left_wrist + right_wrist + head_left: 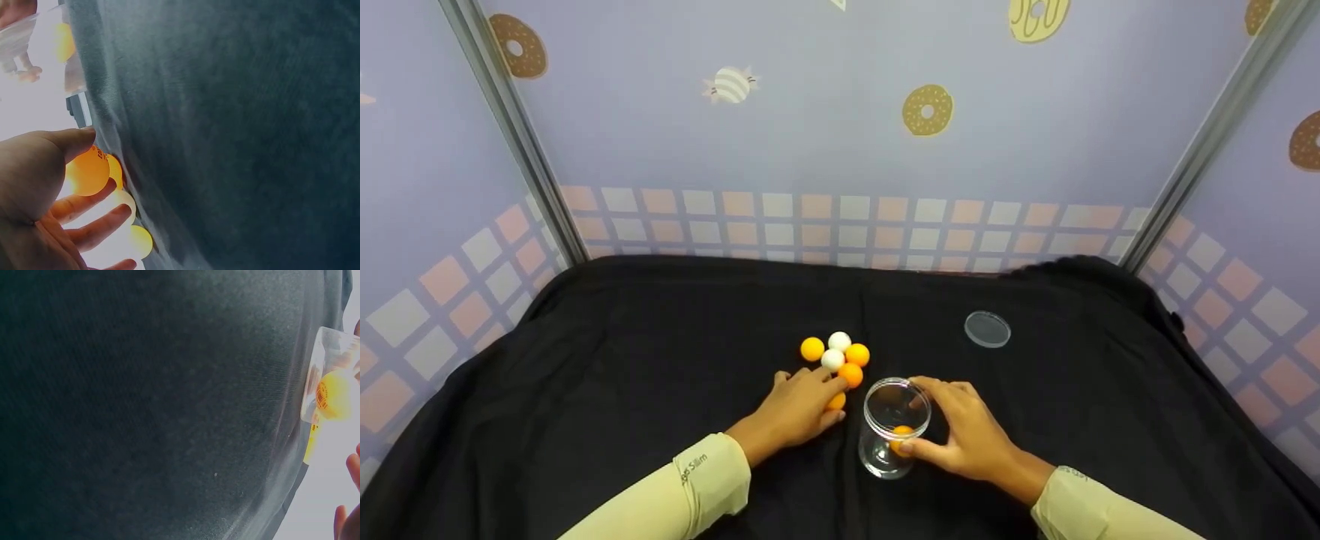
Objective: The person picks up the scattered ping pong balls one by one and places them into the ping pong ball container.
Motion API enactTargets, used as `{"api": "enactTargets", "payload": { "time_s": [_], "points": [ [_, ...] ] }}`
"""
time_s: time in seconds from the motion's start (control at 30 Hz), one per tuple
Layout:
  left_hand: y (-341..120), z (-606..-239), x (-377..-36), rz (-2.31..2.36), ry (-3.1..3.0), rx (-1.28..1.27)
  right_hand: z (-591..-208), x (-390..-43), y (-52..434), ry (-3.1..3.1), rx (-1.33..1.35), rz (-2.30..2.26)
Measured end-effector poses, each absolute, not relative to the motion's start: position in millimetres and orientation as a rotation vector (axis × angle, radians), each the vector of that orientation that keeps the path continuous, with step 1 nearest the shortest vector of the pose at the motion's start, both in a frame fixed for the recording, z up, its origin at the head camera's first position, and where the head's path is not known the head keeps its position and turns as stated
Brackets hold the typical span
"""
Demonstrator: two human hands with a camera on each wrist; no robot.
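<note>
My left hand (pixel 799 405) holds an orange ping-pong ball (pixel 836 401) between its thumb and fingers, low over the cloth. In the left wrist view the thumb touches this ball (pixel 90 171), which has dark print on it, and the fingers lie behind it. My right hand (pixel 967 435) grips the side of a clear lidless jar (pixel 877 450) that stands upright. Inside the jar is an orange ball (pixel 901 441), also visible through the wall in the right wrist view. Just beyond my left fingertips lie another orange ball (pixel 850 376) and a white ball (pixel 833 360).
A second white ball (pixel 839 342) and two yellow-orange balls, one at the left (pixel 812 349) and one at the right (pixel 857 355), complete the cluster. A clear round lid (pixel 988 329) lies farther back at the right. Black cloth (pixel 697 322) covers the table, with patterned walls around it.
</note>
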State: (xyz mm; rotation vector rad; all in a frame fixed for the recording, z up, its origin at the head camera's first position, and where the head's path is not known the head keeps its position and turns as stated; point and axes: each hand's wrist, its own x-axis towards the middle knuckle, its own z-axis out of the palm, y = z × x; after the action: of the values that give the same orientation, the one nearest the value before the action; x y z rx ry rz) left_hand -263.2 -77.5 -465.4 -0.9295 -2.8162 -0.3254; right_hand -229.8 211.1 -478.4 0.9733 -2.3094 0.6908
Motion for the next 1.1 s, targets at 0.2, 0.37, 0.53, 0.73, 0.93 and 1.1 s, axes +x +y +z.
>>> {"api": "enactTargets", "payload": {
  "time_s": [0.2, 0.37, 0.53, 0.73, 0.93, 1.1],
  "points": [
    [-80.4, -461.8, -259.7, -0.322, -2.822, -0.928, -477.6, -229.5, 211.1, -2.328, 0.970, 0.713],
    [-83.2, -455.3, -254.6, -0.336, -2.815, -0.925, -477.5, -229.5, 211.2, -2.335, 0.964, 0.716],
    [-85.2, -442.7, -246.5, -0.394, -2.770, -0.933, -477.1, -229.7, 210.9, -2.328, 0.965, 0.714],
    [-83.8, -428.1, -236.9, -0.409, -2.713, -0.943, -476.4, -230.7, 210.7, -2.312, 0.972, 0.716],
    [-80.7, -421.9, -231.6, -0.372, -2.675, -0.964, -476.9, -230.1, 210.9, -2.305, 0.974, 0.708],
    [-80.8, -416.9, -229.1, -0.376, -2.641, -0.953, -478.0, -229.0, 210.5, -2.313, 0.958, 0.688]
  ]
}}
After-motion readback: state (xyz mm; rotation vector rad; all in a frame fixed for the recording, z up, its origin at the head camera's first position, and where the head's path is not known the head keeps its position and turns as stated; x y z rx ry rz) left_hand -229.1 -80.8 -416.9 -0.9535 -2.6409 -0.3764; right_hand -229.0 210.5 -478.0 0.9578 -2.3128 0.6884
